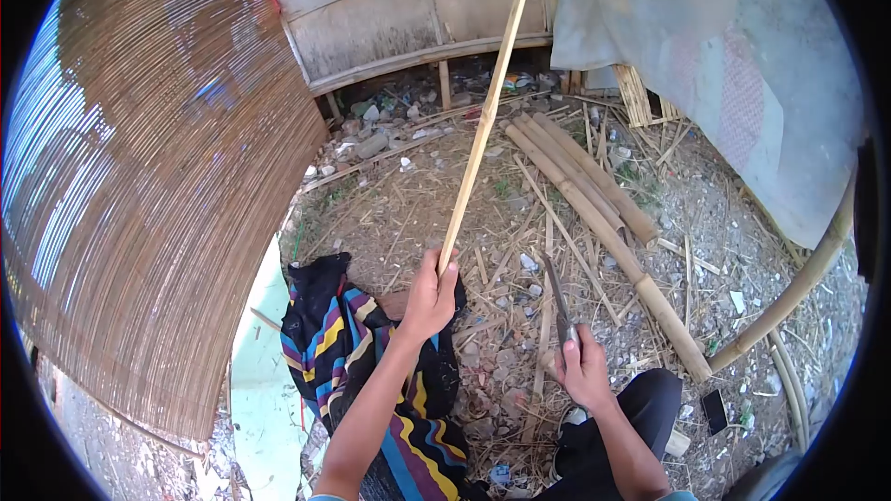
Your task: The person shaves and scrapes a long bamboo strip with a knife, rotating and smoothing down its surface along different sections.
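Observation:
A long split bamboo strip point(484, 121) rises from my left hand point(432, 298), whose fingers are wrapped round its lower part. The strip leans up and away, past the top of the view. My right hand point(583, 369) grips a knife point(559, 301) by its handle, the dark blade pointing up and away from me. Blade and strip are apart. Below my left forearm lies a striped cloth point(408, 431) in black, yellow, blue and purple, beside my dark-trousered knee point(650, 408).
Several bamboo poles point(594, 190) lie on the littered ground ahead to the right. A slatted bamboo screen point(167, 204) stands at left, a wooden wall point(371, 19) behind, and a grey sheet point(715, 56) hangs at right. A phone point(714, 412) lies near my knee; a curved pole point(798, 292) stands beyond it.

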`<state>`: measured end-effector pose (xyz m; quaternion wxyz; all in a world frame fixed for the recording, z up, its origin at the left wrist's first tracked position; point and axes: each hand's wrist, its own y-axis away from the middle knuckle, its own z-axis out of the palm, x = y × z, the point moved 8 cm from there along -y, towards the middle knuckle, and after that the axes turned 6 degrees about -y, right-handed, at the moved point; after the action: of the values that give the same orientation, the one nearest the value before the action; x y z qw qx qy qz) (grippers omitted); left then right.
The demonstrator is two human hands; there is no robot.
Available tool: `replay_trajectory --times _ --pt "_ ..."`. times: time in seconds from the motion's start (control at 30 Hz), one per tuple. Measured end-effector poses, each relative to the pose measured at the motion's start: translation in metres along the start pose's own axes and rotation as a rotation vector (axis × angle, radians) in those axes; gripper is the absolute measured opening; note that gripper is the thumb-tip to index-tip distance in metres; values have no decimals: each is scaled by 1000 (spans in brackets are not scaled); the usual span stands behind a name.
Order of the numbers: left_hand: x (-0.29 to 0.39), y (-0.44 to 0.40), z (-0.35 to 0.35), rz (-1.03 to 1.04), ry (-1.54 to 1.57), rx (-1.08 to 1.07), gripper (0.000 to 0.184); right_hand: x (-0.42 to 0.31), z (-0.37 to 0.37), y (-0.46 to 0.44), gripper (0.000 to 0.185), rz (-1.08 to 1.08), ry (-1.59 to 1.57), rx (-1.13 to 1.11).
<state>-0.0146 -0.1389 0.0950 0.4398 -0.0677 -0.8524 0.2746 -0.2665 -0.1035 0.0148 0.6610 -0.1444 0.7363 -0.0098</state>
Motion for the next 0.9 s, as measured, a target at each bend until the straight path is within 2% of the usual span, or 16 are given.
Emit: replay_trajectory --times 0.07,0.13,0.27,0.33,0.37,0.43,0.5,0.53,0.6,0.63,0.7,0.8,0.9 --pt "-8 9 6 -53 34 -7 22 -28 -2 -6 24 -134 159 27" --pt "-12 12 7 -1 -64 3 25 -35 -4 -18 27 -111 168 25" --pt "-23 13 -9 -20 50 173 34 -80 4 -45 33 -258 318 -1" --pt "-8 9 -27 66 31 273 43 -95 10 -58 34 -457 449 5" --pt "-5 9 -33 52 55 310 40 -100 12 -62 39 -525 504 31" --pt "-10 10 -43 24 63 378 37 -86 15 -68 40 -527 478 54" --pt "-20 9 -40 -17 165 322 34 -59 14 -69 40 -512 455 102" --pt "-18 8 -38 33 167 324 36 -51 16 -69 40 -510 436 68" --pt "-17 8 -32 59 273 312 37 -23 11 -65 32 -331 343 84" --pt "-17 8 -29 72 296 314 37 -16 13 -66 32 -313 334 61" --pt "-14 9 -24 66 340 292 36 -7 12 -73 19 -240 233 23" --pt "-22 13 -13 73 438 297 34 -11 10 -71 15 -309 297 30" --pt "-32 19 2 4 484 250 32 -27 10 -68 22 -299 242 75"
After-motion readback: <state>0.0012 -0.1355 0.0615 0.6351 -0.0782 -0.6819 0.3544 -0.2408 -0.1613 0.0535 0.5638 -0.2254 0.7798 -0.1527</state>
